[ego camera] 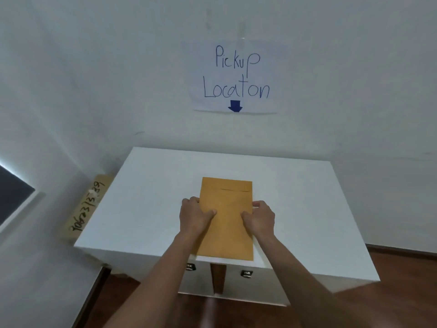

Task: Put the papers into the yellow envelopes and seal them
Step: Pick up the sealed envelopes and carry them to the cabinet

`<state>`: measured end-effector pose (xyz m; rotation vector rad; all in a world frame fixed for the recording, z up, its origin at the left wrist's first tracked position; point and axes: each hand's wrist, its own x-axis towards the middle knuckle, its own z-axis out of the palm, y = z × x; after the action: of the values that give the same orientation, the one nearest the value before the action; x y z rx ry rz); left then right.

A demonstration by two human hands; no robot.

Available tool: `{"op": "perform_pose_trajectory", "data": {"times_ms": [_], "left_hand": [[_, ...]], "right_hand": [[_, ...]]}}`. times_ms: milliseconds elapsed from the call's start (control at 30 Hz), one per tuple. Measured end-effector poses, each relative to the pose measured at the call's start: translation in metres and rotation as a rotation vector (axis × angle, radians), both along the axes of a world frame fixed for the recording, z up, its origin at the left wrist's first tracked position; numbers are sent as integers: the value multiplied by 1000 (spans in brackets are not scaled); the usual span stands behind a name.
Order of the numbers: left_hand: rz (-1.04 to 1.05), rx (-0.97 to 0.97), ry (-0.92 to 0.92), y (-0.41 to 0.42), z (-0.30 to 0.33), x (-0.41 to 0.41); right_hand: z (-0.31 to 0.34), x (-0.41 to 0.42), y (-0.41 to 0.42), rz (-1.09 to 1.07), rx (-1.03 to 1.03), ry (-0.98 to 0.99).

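Observation:
A yellow envelope [226,209] lies flat on the white cabinet top [146,197], its flap end toward the wall and its near end reaching the front edge. My left hand [195,215] grips its left edge, thumb on top and fingers curled at the side. My right hand [259,217] grips the right edge the same way. No loose papers are in sight.
A paper sign [235,76] reading "Pickup Location" with a blue arrow hangs on the wall behind the cabinet. A cardboard piece with writing [87,209] leans in the gap at the cabinet's left. Two drawer handles [246,273] show below the front edge. Wooden floor lies beneath.

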<state>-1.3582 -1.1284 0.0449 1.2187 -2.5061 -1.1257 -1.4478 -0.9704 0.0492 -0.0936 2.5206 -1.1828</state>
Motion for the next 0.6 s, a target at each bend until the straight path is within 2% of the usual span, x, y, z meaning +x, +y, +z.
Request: {"op": "perform_pose_trajectory", "data": {"times_ms": [433,600], "left_hand": [[-54,-59,-33,-14,-18,-13],[-89,-229,-63,0,-17,-7]], "right_hand": [[-14,-4,-15,73,109,125],[-17,-6,-16,109,133,149]]}}
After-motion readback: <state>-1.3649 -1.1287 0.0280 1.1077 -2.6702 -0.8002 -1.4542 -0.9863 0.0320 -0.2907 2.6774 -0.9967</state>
